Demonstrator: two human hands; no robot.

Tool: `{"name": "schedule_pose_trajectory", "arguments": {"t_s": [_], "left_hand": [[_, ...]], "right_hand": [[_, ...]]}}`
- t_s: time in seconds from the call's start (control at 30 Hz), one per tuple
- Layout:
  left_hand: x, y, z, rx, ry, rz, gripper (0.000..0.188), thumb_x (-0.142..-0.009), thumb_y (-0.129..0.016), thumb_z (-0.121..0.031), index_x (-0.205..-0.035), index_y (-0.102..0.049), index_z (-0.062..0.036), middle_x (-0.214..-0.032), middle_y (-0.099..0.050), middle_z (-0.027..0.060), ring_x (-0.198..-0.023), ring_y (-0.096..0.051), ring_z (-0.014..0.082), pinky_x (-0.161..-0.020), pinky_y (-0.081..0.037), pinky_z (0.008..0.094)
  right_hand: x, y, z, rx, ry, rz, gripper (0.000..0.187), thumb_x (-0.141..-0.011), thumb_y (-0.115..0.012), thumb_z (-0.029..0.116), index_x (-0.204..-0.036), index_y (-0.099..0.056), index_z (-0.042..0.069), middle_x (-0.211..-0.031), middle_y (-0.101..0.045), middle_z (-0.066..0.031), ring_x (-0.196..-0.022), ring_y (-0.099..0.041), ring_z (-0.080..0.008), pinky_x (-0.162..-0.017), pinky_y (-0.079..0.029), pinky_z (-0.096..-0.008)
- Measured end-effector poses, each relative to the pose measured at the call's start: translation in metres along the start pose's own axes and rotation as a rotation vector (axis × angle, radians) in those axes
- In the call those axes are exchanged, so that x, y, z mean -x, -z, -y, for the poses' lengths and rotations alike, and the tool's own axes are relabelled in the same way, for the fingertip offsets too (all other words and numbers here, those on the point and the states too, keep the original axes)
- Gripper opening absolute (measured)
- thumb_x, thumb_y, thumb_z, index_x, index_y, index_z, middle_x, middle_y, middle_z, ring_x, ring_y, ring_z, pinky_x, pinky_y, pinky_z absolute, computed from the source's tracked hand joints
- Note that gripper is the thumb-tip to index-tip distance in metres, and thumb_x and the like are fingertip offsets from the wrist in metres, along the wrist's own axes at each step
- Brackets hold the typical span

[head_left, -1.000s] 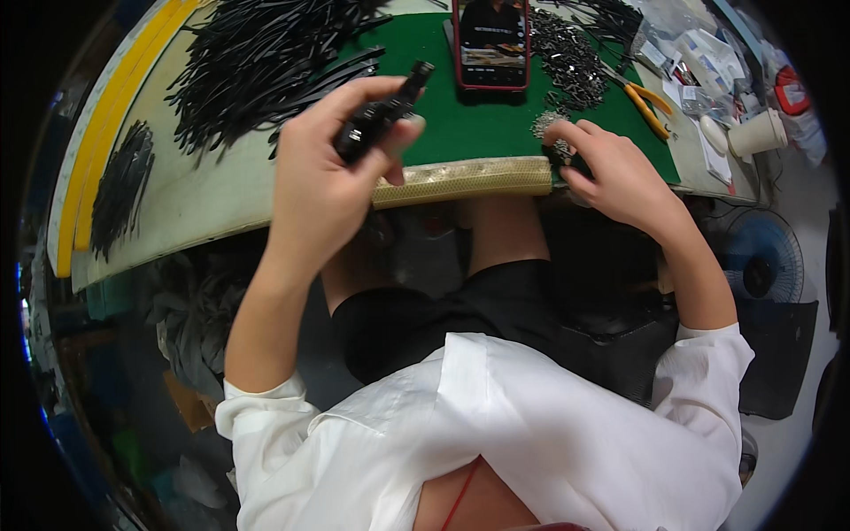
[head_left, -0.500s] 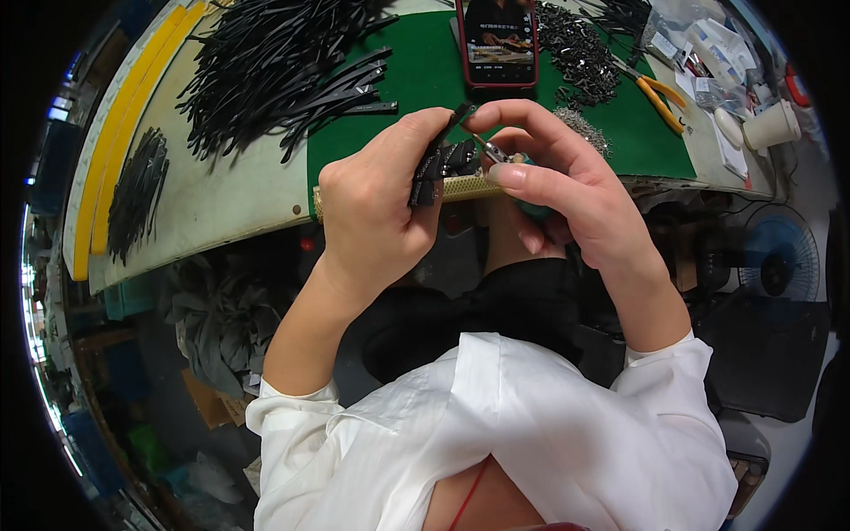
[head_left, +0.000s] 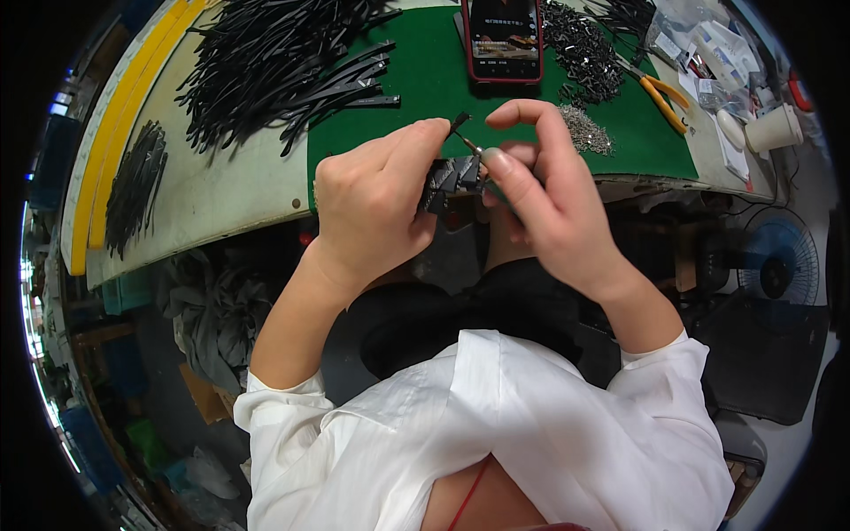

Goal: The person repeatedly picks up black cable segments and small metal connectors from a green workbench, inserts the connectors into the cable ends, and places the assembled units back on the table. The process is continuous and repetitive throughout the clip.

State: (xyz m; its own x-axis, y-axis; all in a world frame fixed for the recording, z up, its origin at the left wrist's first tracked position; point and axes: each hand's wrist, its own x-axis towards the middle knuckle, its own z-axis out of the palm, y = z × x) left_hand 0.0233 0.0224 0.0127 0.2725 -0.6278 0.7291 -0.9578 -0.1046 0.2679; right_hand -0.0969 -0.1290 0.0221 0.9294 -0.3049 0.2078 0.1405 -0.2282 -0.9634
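My left hand (head_left: 376, 199) is closed round several slim black pieces that look like eyeglass temples (head_left: 455, 175). One of them, its end (head_left: 460, 122) pointing up, stands out past my thumb and index finger. In my right hand (head_left: 567, 203) is a screwdriver, its thin metal shaft (head_left: 472, 144) aimed at that end. The tip appears to touch the piece, though the contact is too small to be sure. My right thumb presses on the screwdriver while the index finger arches away from it. Most of the handle is hidden by my fingers.
Beyond my hands, a green mat (head_left: 425, 53) carries a phone (head_left: 505, 44), small black parts (head_left: 584, 57), tiny silver parts (head_left: 586, 131) and orange-handled pliers (head_left: 662, 102). Loose temples (head_left: 266, 71) lie left, near a smaller bunch (head_left: 135, 186) and yellow strips (head_left: 115, 133). A white cup (head_left: 773, 130) stands right.
My right index finger has lifted off the temple's end and arched away. The screwdriver has turned, its shaft now pointing up-left at that end. My left hand keeps its hold.
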Motion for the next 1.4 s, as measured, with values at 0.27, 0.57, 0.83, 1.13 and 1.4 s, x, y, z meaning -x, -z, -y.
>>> {"name": "schedule_pose_trajectory", "arguments": {"t_s": [0.27, 0.57, 0.83, 1.13, 1.4], "left_hand": [[-0.005, 0.005, 0.016, -0.415, 0.193, -0.014, 0.039, -0.071, -0.061, 0.004, -0.108, -0.061, -0.0038, -0.087, -0.068, 0.0114, -0.070, -0.067, 0.0295, -0.059, -0.053, 0.0374], [-0.013, 0.026, 0.097, -0.580, 0.401, 0.368, 0.028, -0.078, -0.079, -0.029, -0.096, -0.074, -0.0078, -0.079, -0.071, 0.0125, -0.077, -0.070, 0.0332, -0.068, -0.055, 0.0428], [-0.023, 0.029, 0.104, -0.335, 0.373, 0.433, 0.024, -0.081, -0.077, -0.016, -0.097, -0.069, 0.0010, -0.093, -0.067, 0.0111, -0.079, -0.064, 0.0316, -0.070, -0.048, 0.0378], [-0.022, 0.034, 0.099, -0.054, 0.418, 0.323, 0.016, -0.083, -0.074, -0.012, -0.095, -0.070, -0.0020, -0.065, -0.061, 0.0102, -0.054, -0.052, 0.0178, -0.054, -0.039, 0.0322], [-0.021, 0.044, 0.059, 0.301, 0.416, 0.207, 0.037, -0.091, -0.069, -0.013, -0.127, -0.065, -0.0064, -0.073, -0.063, 0.0001, -0.071, -0.060, 0.0062, -0.065, -0.044, 0.0206]], "right_hand": [[0.007, -0.001, -0.004, 0.635, 0.198, -0.006, 0.054, -0.086, -0.069, 0.015, -0.130, -0.041, -0.001, -0.079, -0.065, -0.0181, -0.061, -0.064, -0.0365, -0.054, -0.049, -0.0425], [0.009, 0.086, -0.007, 0.640, -0.168, -0.076, 0.044, -0.088, -0.066, 0.016, -0.127, -0.049, 0.005, -0.087, -0.064, -0.0159, -0.071, -0.063, -0.0283, -0.069, -0.049, -0.0374], [0.004, 0.124, -0.016, 0.958, -0.025, 0.277, 0.033, -0.086, -0.062, 0.011, -0.118, -0.054, 0.007, -0.099, -0.057, -0.0116, -0.089, -0.060, -0.0254, -0.080, -0.048, -0.0354], [0.000, 0.118, -0.007, 1.019, -0.119, 0.326, 0.031, -0.085, -0.064, 0.011, -0.114, -0.055, 0.008, -0.107, -0.061, -0.0145, -0.101, -0.062, -0.0341, -0.086, -0.049, -0.0418], [-0.003, 0.117, -0.009, 1.056, -0.115, 0.317, 0.029, -0.086, -0.062, 0.011, -0.113, -0.055, 0.007, -0.106, -0.063, -0.0160, -0.100, -0.062, -0.0369, -0.085, -0.050, -0.0434]]}}
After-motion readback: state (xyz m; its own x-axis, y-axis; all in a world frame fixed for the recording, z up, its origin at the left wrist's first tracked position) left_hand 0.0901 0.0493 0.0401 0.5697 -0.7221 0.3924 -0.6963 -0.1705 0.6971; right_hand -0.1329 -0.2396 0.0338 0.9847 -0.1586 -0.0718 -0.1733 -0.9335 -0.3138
